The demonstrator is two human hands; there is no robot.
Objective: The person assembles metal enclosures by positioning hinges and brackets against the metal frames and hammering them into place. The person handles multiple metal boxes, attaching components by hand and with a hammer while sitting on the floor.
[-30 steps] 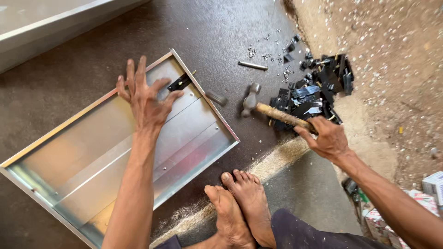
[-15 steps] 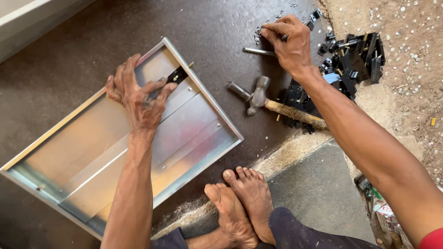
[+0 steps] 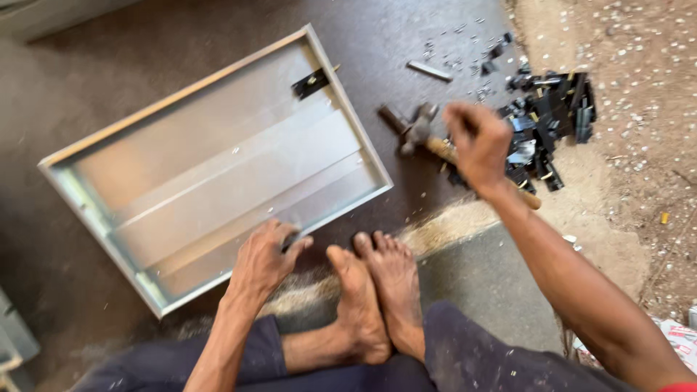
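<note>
A shallow sheet-metal tray point(image 3: 218, 156) lies tilted on the dark floor, with a black bracket point(image 3: 311, 83) at its far rim. My left hand point(image 3: 265, 258) holds the tray's near rim, fingers curled over the edge. My right hand point(image 3: 479, 145) is blurred and closed into a fist just above the wooden handle of a hammer point(image 3: 420, 132) that lies on the floor right of the tray. Whether the fist holds anything is hidden.
A pile of black metal parts point(image 3: 552, 116) sits beyond the hammer, with a small metal bar point(image 3: 430, 70) and scattered bits nearby. My bare feet point(image 3: 377, 290) rest at the tray's near corner. Sandy ground point(image 3: 639, 167) lies to the right.
My left hand moved from the tray's far corner by the bracket to its near rim. My right hand drew back from the scattered bits to above the hammer handle. The view shifted.
</note>
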